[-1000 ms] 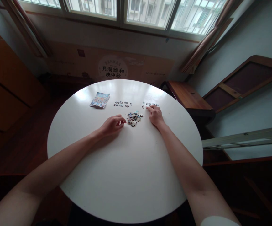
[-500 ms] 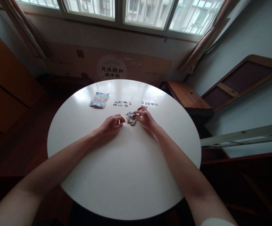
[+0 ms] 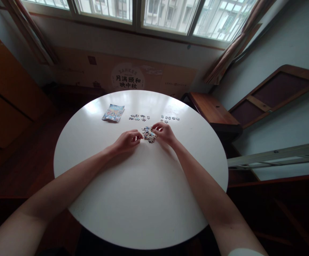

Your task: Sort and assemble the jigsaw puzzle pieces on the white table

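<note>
A small heap of jigsaw puzzle pieces (image 3: pixel 149 135) lies on the white round table (image 3: pixel 143 199), between my two hands. My left hand (image 3: pixel 130 138) rests at the heap's left edge, fingers curled towards the thumb; what they hold, if anything, is too small to make out. Over the heap's upper right side, my right hand (image 3: pixel 165 132) pinches with thumb and forefinger at a puzzle piece, whose outline the fingertips mostly hide. Beyond the heap, several loose pieces (image 3: pixel 137 118) are spread at the left and several more pieces (image 3: pixel 169 118) at the right.
A colourful printed packet or leaflet (image 3: pixel 113 113) lies at the table's far left. Behind the table are a wall with a printed banner (image 3: pixel 127 78) and a window. A wooden side table (image 3: pixel 205 108) stands at the back right.
My right hand has shifted slightly, its fingers drawing closer together at the heap's upper right. My left hand has stayed at the heap's left edge.
</note>
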Demonstrator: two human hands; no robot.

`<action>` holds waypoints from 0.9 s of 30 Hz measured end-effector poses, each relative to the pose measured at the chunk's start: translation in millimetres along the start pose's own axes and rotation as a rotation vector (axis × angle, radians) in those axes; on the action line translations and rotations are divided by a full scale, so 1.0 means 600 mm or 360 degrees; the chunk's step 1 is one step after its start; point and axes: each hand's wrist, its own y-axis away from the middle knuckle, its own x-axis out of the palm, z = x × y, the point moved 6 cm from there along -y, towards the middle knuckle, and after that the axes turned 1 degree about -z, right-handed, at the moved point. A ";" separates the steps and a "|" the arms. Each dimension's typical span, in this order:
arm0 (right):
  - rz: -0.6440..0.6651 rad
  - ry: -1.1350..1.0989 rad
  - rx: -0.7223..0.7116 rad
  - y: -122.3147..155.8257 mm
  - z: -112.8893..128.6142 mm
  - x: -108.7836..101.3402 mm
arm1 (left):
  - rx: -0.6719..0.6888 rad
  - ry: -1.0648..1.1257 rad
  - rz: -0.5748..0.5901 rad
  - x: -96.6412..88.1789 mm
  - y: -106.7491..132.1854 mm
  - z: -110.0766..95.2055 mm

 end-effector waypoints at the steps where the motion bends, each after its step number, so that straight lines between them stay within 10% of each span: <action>1: 0.0004 -0.0060 0.0052 0.001 0.000 -0.001 | -0.0002 0.0000 0.0001 0.000 0.000 0.000; 27: -0.0514 -0.0404 0.0307 0.056 -0.016 -0.032 | 0.0045 0.0004 -0.0023 -0.001 0.001 -0.009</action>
